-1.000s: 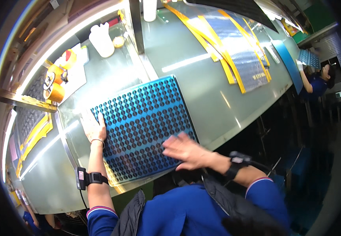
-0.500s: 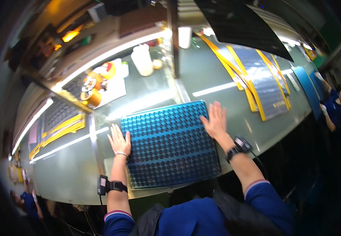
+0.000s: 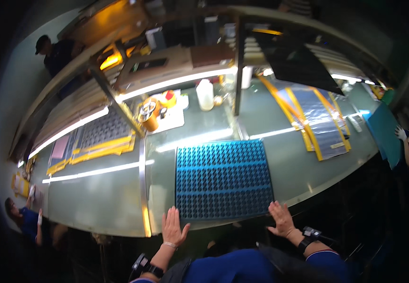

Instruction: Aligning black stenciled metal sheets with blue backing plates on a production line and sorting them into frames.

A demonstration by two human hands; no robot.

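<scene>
Both hands are held flat with the thumbs out, pinching nothing: the left hand (image 3: 172, 227) at the near left corner of a blue sheet (image 3: 221, 162) dotted with dark discs, the right hand (image 3: 282, 219) at its near right corner. Well to the left of the left hand, dark patterned sheets (image 3: 104, 131) edged in yellow lie on the tabletop (image 3: 96, 198). Ahead of that hand, orange rolls (image 3: 150, 123) are grouped on a white sheet (image 3: 175, 117), perhaps to keep them together; a white bottle (image 3: 205, 95) stands farther ahead, seemingly set back out of the hands' way. Between and just ahead of the hands, the blue sheet lies flat, probably squared to the body so both corners are within equal reach. Ahead and right of the right hand are yellow-edged clear sheets (image 3: 326, 126); farther right, a co-worker's gloved hand (image 3: 400, 133) is at a teal sheet (image 3: 384, 134). Whether the left or right fingertips touch the blue sheet cannot be told; its underside is hidden, and darkness swallows much of that co-worker.
</scene>
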